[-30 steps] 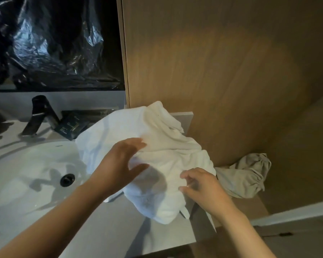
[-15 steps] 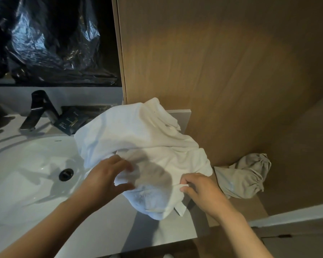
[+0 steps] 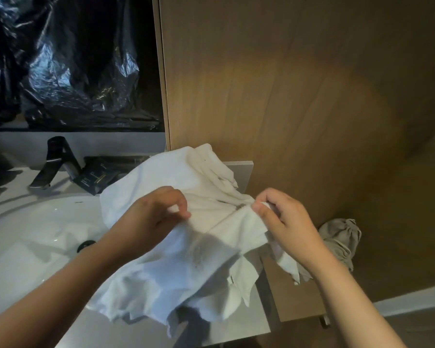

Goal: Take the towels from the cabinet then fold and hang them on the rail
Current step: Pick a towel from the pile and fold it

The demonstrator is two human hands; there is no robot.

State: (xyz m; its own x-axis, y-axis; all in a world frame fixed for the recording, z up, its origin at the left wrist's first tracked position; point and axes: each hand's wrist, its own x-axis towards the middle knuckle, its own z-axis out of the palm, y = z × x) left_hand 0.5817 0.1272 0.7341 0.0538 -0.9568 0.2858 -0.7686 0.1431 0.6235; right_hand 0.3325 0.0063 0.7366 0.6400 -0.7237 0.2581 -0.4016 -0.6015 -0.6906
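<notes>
Two hands hold a white towel (image 3: 186,262) over the counter (image 3: 231,330) by the sink (image 3: 30,237).

From the head view, the left hand (image 3: 158,214) pinches the towel's top edge with thumb and fingers. The right hand (image 3: 284,222) pinches the same edge a little way off. The crumpled towel hangs down onto the counter, partly over the sink. A black tap (image 3: 53,162) and a dark packet (image 3: 96,177) sit behind it. A grey cloth bag (image 3: 339,239) lies to the right, by the wooden cabinet wall (image 3: 299,96).
</notes>
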